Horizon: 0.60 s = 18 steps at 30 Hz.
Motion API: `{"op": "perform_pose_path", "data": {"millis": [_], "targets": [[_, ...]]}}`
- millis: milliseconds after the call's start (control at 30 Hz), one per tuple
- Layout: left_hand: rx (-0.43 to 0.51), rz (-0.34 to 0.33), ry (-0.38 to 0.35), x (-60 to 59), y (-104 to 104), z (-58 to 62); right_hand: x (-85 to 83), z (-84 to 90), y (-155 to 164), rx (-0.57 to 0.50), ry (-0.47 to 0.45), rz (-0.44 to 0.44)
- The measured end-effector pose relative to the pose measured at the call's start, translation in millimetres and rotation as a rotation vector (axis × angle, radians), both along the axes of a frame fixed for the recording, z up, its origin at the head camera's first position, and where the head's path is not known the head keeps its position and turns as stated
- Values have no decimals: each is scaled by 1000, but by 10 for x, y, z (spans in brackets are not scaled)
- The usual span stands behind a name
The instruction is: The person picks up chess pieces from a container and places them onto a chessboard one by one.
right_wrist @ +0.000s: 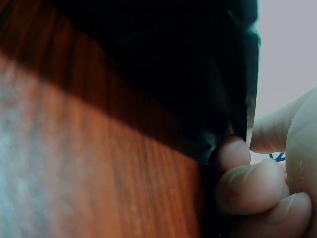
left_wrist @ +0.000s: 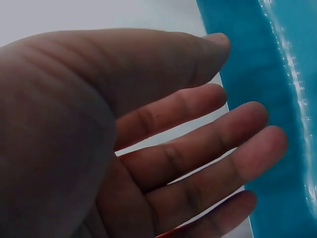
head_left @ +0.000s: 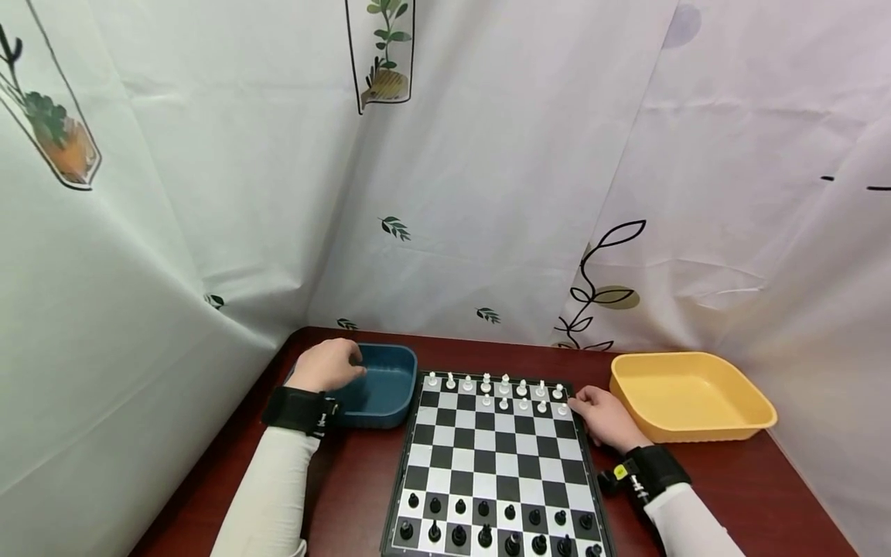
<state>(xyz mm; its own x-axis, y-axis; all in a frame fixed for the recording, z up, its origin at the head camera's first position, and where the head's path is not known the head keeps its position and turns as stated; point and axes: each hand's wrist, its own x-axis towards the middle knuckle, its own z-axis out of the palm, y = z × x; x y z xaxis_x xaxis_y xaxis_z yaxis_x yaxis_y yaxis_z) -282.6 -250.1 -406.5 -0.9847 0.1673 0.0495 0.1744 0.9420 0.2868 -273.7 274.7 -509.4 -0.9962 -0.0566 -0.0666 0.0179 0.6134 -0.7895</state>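
A magnetic-style chessboard [head_left: 483, 441] lies on the table, with white chess pieces [head_left: 504, 387] along its far side and two rows of black chess pieces [head_left: 484, 534] along its near side. My right hand [head_left: 607, 418] is at the board's far right corner, thumb and fingers pinching its dark edge [right_wrist: 251, 84]; the curled fingertips show close up in the right wrist view. My left hand [head_left: 326, 367] hovers over the left part of a blue bin [head_left: 386, 422]. Its fingers [left_wrist: 213, 134] are spread and relaxed, holding nothing. Part of the bin is hidden behind that hand.
A yellow bin [head_left: 696, 429] stands right of the board, just beyond my right hand. The dark red wooden table [head_left: 355, 480] meets a white patterned curtain [head_left: 459, 193] at the back and sides. Both wrists wear black straps [head_left: 295, 408] with cameras.
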Motion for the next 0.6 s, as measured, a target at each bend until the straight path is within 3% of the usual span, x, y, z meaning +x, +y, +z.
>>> {"op": "perform_pose_path", "data": {"millis": [300, 600], "targets": [[7, 31, -127, 28, 15, -66, -14, -5, 15, 9, 9, 6], [27, 50, -141, 62, -7, -58, -8, -2, 11, 15, 7, 4]]}}
